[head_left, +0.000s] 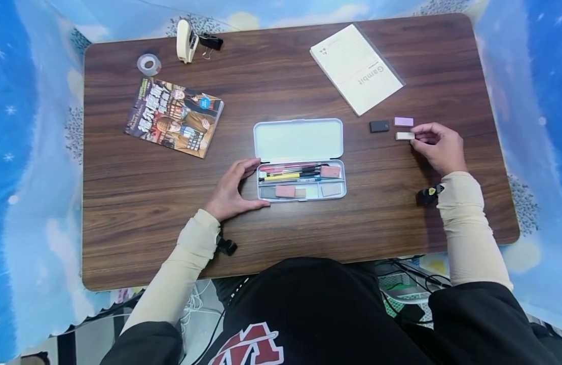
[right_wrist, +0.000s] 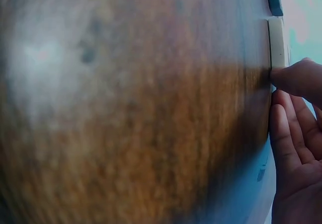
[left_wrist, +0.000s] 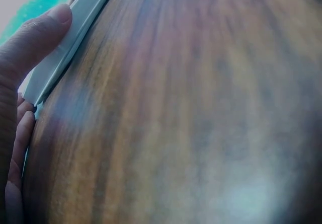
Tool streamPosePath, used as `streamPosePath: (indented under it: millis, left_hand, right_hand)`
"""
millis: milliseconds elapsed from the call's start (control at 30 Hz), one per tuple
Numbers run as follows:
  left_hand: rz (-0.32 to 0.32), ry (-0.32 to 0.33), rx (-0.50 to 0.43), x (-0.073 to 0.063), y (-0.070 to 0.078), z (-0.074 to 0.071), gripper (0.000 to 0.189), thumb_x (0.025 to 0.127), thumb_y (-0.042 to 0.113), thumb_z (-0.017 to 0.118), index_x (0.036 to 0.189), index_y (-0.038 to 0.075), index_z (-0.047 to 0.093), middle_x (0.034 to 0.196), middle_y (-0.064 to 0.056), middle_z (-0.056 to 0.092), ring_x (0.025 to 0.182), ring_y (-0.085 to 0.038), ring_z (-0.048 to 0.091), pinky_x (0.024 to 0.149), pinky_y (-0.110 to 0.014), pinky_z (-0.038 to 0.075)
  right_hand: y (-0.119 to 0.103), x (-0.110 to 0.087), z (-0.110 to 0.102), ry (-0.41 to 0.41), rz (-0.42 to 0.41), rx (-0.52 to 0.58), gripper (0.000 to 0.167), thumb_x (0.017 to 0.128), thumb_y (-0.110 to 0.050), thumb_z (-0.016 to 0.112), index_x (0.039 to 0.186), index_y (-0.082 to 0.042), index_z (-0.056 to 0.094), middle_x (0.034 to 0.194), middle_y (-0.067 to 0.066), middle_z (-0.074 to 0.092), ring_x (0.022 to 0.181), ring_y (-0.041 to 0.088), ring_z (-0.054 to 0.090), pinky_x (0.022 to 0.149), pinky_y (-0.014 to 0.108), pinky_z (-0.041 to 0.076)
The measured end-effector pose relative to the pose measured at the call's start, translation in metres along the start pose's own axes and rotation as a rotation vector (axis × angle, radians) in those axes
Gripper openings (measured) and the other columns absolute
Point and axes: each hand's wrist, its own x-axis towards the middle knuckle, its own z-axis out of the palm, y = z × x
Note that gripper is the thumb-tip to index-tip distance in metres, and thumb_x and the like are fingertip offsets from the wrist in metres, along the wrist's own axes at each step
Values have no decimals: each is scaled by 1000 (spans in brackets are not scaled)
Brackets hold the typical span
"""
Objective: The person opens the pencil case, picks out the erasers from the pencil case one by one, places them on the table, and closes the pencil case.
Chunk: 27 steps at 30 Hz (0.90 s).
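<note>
An open pencil case (head_left: 300,198) with its lid (head_left: 299,139) folded back lies mid-table, holding several pens (head_left: 285,176), a pink eraser (head_left: 330,172) and more eraser-like blocks in its front compartments. My left hand (head_left: 232,190) grips the case's left end, thumb at the front corner and fingers at the back corner; the left wrist view shows the thumb (left_wrist: 43,35) along its side. Off to the right, my right hand (head_left: 440,147) pinches the end of a white eraser (head_left: 404,136) on the table. Just beyond it lie a black eraser (head_left: 379,126) and a purple eraser (head_left: 403,121).
A notepad (head_left: 358,71) lies at the back right. Toward the back left are a comic-style book (head_left: 175,117), a tape roll (head_left: 149,65), a cream stapler (head_left: 186,41) and a black binder clip (head_left: 211,41). Patterned blue cloth (head_left: 39,152) surrounds the table.
</note>
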Motion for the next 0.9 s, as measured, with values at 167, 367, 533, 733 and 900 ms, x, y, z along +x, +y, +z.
streamPosePath:
  millis: [167,367,533,733,900]
  left_hand:
    - [-3,3,8,0,0,-1,107,68,15,103,157,5,44,148,-16,50,137,-29,51,119,-34,43]
    - [-5,-4,23,0,0,-1,107,68,17,103,157,7,43,148,-16,50,137,-29,50,119,-35,43]
    - [-3,-3,12,0,-2,0,107,68,17,103,157,7,43,148,-15,49,138,-28,50,120,-35,42]
    - [-7,-2,9,0,-1,-1,106,69,17,103,156,6,44,149,-16,49,138,-30,50,120,-36,42]
    - [-9,-2,7,0,-1,0,106,69,17,103,156,6,44,149,-16,49,138,-29,50,120,-35,42]
  right_hand:
    - [-7,-3,1,5,2,9,28,92,6,76,120,8,72,91,-21,69,82,-9,64,78,5,50]
    - [-14,-11,4,84,0,60,29,90,1,79,119,3,76,96,-15,70,85,-3,65,81,8,52]
    - [-39,-30,25,110,-93,147,22,90,4,78,112,6,78,95,-7,73,86,0,66,81,12,54]
    - [-71,-55,66,-74,-354,-60,18,90,2,82,106,-5,82,103,5,78,98,7,66,90,17,49]
    - [-83,-66,94,-255,-526,-185,21,91,-1,82,110,-9,82,109,9,78,106,26,67,96,43,56]
